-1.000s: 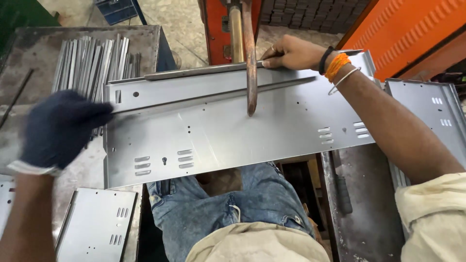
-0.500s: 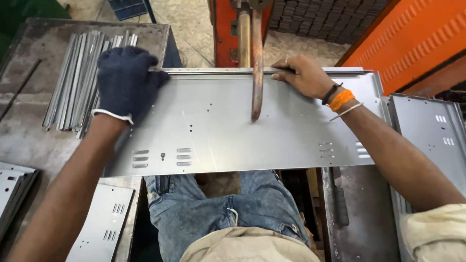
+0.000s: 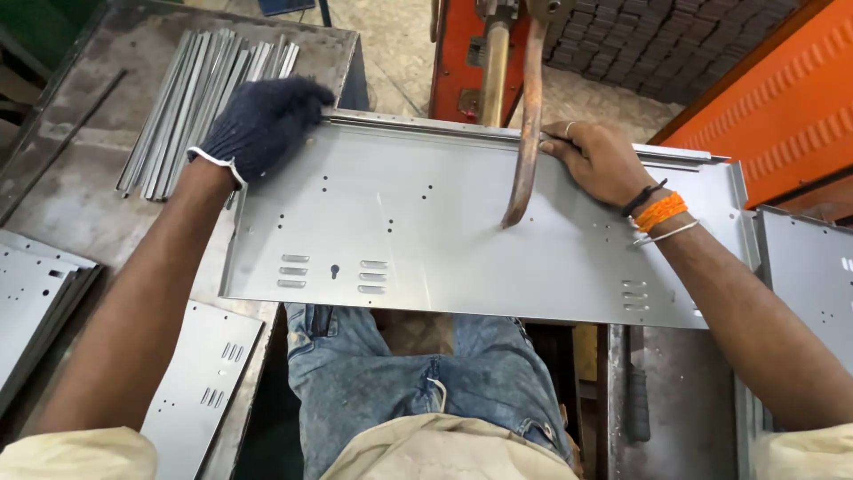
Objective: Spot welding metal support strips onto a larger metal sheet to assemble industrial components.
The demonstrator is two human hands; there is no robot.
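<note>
The gloved left hand (image 3: pixel 265 123) and bare right hand (image 3: pixel 597 160) clamp the far edge of a metal sheet (image 3: pixel 426 231). A copper arm (image 3: pixel 526 124) touches it between them; grey strips (image 3: pixel 200 98) lie on a steel table (image 3: pixel 80 213) beyond the left hand.

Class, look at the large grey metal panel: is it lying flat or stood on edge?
Flat: the metal panel shows its broad face upward, both hands pressing its far edge.

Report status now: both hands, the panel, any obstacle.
Left hand, gloved, on metal panel far left corner. Right hand, bare, on far edge. Curved copper arm hangs over panel between hands.
</note>
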